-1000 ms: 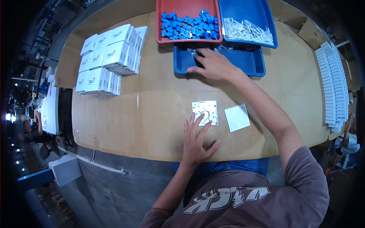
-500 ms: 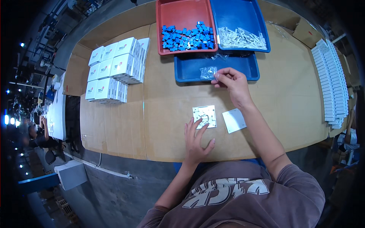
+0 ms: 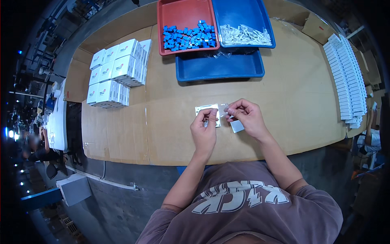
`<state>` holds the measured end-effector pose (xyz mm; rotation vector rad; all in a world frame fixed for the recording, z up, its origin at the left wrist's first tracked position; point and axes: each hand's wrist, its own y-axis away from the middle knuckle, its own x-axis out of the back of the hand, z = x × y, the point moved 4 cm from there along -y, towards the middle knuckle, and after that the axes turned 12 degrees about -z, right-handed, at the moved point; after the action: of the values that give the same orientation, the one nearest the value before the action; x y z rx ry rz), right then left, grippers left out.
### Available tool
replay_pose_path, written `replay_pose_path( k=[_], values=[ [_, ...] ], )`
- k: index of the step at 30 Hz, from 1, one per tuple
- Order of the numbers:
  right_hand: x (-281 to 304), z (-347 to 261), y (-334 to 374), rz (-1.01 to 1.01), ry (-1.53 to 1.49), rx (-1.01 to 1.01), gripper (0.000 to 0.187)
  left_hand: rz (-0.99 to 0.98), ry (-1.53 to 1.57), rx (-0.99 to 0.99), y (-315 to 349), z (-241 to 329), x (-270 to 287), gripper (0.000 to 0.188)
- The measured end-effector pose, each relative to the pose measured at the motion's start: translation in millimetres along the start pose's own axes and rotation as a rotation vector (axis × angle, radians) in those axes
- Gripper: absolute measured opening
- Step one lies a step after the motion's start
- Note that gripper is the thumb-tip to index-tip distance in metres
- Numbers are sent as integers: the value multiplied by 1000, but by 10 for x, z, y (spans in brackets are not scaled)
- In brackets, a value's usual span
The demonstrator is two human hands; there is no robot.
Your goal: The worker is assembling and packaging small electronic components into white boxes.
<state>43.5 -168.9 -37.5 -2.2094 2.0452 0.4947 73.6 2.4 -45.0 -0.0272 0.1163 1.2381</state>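
Observation:
A small clear plastic bag (image 3: 223, 109) hangs between my hands above the table. My right hand (image 3: 248, 118) pinches its right side between thumb and fingertips. Close by its left side, my left hand (image 3: 205, 132) has thumb and fingers pressed together; whatever lies between them is hidden. Under the left hand lies a white square plate with cutouts (image 3: 200, 108), partly covered by the fingers. A plain white square plate (image 3: 237, 127) rests on the table below the right hand, partly hidden by it.
Beyond my hands stand an empty-looking blue tray (image 3: 219, 69), a red tray (image 3: 185, 12) of blue parts and another blue tray (image 3: 241, 12) of bagged white parts. Stacked white boxes (image 3: 115, 71) stand left; rows of white pieces (image 3: 345, 81) line the right edge.
My right hand has come back from the near blue tray with the clear bag, which lay there. My left hand has gone from spread over the plate to pinched beside the bag.

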Motion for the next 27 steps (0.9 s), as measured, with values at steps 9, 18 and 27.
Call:
replay_pose_path(
  k=[9,18,27],
  values=[
    [-288,-135,18,-56,-271,-99,15,-62,-25,-110,4,254,41,22],
    [-272,-42,-76,-98,-368,-77,12,-49,-14,-105,13,277,185,20],
    [-205,24,-75,-61,-395,-79,12,-47,-71,-107,2,297,178,20]
  ],
)
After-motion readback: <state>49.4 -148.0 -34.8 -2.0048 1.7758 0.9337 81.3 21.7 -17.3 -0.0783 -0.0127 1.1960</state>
